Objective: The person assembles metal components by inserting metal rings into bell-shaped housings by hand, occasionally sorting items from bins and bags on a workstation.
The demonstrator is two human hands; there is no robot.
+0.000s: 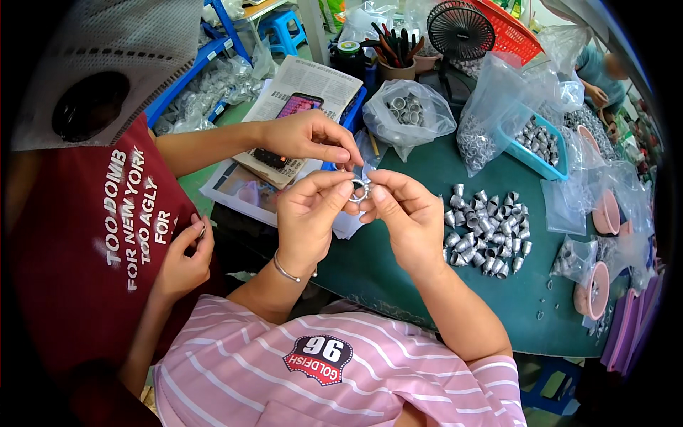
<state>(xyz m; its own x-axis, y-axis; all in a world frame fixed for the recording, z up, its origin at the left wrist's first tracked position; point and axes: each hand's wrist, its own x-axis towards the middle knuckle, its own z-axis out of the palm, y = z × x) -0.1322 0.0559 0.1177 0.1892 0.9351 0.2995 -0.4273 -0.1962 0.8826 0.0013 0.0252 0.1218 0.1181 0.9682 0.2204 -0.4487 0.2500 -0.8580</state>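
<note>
A small silvery metal ring [361, 191] is held up over the table between my two hands. My left hand [306, 212], with a bracelet on its wrist, pinches the ring's left side between thumb and fingertips. From the other side, the thumb and fingers of my right hand [409, 219] close on it too. Just beyond my left hand, a co-worker's hand [313, 136] reaches in with its fingertips near the ring; whether they touch it I cannot tell. The co-worker's other hand [186, 257] is at the left. A pile of grey metal cone-shaped pieces [491, 231] lies right of my right hand.
On the green table [427, 295], a plastic bag of metal rings [405, 110] stands behind my hands. Back right are a blue basket [544, 164] of metal parts and a black fan [461, 32]. Pink bowls [592, 290] line the right. A phone [299, 107] rests on newspaper at left.
</note>
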